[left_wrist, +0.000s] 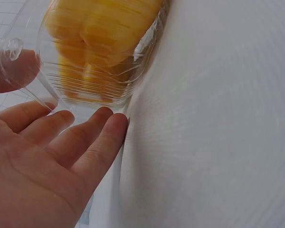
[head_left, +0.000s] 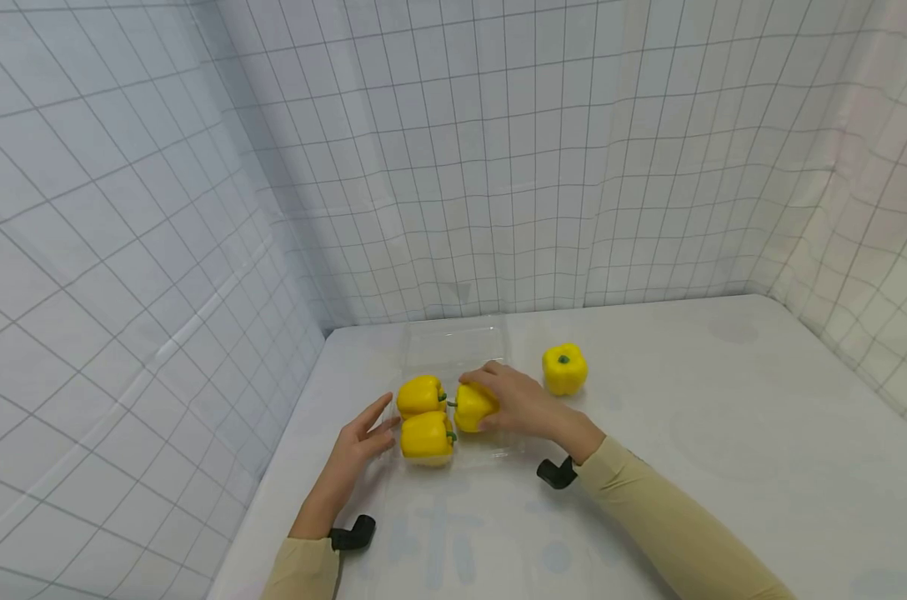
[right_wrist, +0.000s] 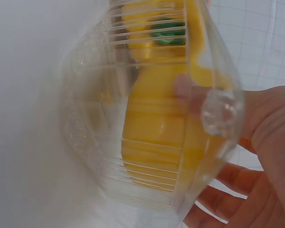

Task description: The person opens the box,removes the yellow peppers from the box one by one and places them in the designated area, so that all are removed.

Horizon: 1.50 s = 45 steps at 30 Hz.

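Note:
A clear plastic clamshell box lies on the table with its lid folded back toward the far wall. Two yellow bell peppers sit side by side in its left part, stems pointing right. My right hand grips a third yellow bell pepper in the box's right part, its stem facing the other two. In the right wrist view, this pepper shows through the ribbed wall. My left hand is at the box's left side, fingers extended, fingertips right by the wall.
Another yellow bell pepper stands on the white table, right of the box and beyond my right wrist. Grid-patterned white curtains enclose the table's back and sides. A black wrist-camera mount sticks out from each wrist.

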### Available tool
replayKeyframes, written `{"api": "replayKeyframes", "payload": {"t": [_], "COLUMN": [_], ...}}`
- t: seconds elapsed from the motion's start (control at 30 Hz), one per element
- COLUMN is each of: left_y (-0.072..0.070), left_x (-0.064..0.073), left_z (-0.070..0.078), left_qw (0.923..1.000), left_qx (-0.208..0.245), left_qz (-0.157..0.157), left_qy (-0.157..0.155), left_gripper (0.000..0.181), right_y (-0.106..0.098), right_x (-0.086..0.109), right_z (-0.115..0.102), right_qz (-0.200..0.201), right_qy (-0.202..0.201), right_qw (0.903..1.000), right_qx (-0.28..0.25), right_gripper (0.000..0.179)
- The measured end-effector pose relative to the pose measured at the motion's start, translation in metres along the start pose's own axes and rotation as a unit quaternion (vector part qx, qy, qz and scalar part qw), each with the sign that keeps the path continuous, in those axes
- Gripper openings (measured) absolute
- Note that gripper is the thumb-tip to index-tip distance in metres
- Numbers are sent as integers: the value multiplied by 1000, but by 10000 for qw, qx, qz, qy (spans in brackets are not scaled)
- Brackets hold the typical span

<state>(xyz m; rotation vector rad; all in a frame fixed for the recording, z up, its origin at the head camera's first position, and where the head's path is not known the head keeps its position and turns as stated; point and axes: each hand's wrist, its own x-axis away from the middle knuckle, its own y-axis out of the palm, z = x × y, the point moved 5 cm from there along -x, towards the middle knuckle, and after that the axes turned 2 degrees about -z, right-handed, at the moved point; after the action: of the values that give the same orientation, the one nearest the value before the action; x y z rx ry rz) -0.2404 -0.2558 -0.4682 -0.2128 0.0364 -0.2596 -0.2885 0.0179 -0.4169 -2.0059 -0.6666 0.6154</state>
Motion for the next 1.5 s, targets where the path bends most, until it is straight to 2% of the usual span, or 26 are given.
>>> {"api": "replayKeyframes", "payload": {"t": [0.53,0.8,0.97,1.5], "left_y": [-1,-1,-1,-1], "left_x": [2,1,0,0], "left_z": [0,2,0,0], "left_qw": [10000,10000,10000,10000], "left_qx": [22,-29,-54,-49], "left_qz": [9,-6,-5,13], "left_qy": [-62,-50,-30,-26], "left_gripper": [64,64,63,64], "right_y": [-10,-16,-18,-25], "right_x": [5,10,12,29], "right_z": [-5,-8,-6,-4], "right_qz": [152,367,400,522], "right_qy": [-50,-190,-96,99], "right_qw": [9999,9991,9991,9985], "right_qx": [41,25,115,-136], "right_gripper": [73,73,75,79]}}
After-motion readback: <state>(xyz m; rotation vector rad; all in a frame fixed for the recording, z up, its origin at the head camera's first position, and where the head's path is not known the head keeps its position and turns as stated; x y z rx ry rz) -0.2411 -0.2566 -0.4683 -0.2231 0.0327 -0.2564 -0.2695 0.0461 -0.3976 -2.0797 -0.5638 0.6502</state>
